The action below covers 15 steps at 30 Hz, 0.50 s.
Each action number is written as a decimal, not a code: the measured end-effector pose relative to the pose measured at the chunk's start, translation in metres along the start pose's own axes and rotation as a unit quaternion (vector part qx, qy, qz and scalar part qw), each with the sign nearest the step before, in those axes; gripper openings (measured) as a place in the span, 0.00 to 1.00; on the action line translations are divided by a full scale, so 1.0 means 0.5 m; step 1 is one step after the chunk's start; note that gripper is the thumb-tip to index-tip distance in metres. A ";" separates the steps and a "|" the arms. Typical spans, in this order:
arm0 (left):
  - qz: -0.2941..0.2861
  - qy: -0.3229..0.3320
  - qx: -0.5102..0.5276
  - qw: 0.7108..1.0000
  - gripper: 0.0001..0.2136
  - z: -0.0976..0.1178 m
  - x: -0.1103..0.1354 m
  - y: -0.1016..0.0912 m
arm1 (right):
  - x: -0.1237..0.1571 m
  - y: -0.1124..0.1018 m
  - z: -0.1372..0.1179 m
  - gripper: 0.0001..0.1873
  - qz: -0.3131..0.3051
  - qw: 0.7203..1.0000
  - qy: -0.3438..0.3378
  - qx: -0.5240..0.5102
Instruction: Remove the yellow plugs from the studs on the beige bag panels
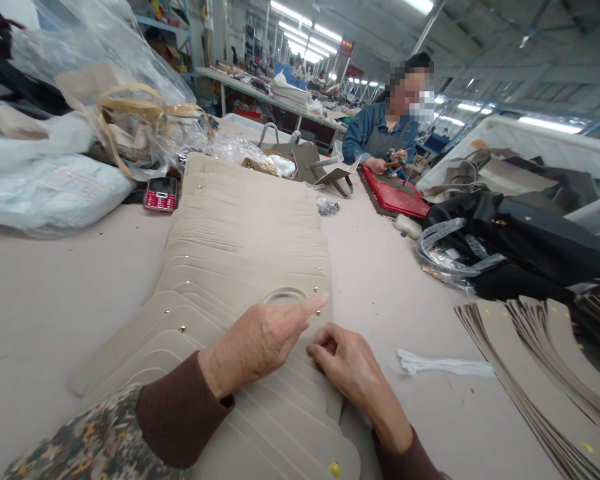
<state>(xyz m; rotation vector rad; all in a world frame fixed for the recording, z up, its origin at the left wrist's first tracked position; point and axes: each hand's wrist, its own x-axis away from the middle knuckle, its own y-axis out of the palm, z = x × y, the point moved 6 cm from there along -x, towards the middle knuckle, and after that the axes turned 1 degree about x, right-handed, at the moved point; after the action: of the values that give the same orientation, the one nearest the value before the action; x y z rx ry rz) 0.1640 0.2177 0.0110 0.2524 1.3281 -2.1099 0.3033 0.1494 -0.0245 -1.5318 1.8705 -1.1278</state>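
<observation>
A long overlapping row of beige, leather-like panels (250, 227) lies before me, with small metal studs (183, 329) near the edges. My left hand (260, 340) rests palm down over the panels, its fingers stretched toward a stud on the right edge. Partly hidden behind that hand is a pale ring (285, 291), perhaps a tape roll; I cannot tell whether the fingers touch it. My right hand (347, 363) is closed in a pinch at the panels' right edge, by a tiny yellow spot. What lies between its fingertips is too small to name.
At right, strap-like beige pieces (520, 373) fan out near white strips (445, 365). Behind them lies a black bag (520, 240). A co-worker (380, 130) stands beyond a red board (395, 193). Plastic-wrapped bundles (55, 180) and a red phone (161, 195) are at left.
</observation>
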 end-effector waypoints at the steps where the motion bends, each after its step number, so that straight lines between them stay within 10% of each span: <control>1: -0.006 -0.003 0.003 1.000 0.21 0.001 0.001 0.001 | -0.003 -0.001 0.003 0.05 0.004 1.000 -0.001 -0.016; 8: -0.016 -0.011 -0.003 1.000 0.19 0.008 0.005 0.012 | 0.010 -0.046 -0.030 0.05 0.150 0.960 -0.157 -0.175; 15: -0.030 -0.004 -0.008 1.000 0.17 0.012 0.002 0.019 | 0.028 -0.047 -0.087 0.10 0.216 0.917 -0.327 -0.071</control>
<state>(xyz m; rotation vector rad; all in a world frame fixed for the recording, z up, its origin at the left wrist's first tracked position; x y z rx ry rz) 0.1699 0.2092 0.0065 0.1989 1.3641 -2.1463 0.2790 0.1478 0.0206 -1.2540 1.6988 -0.2312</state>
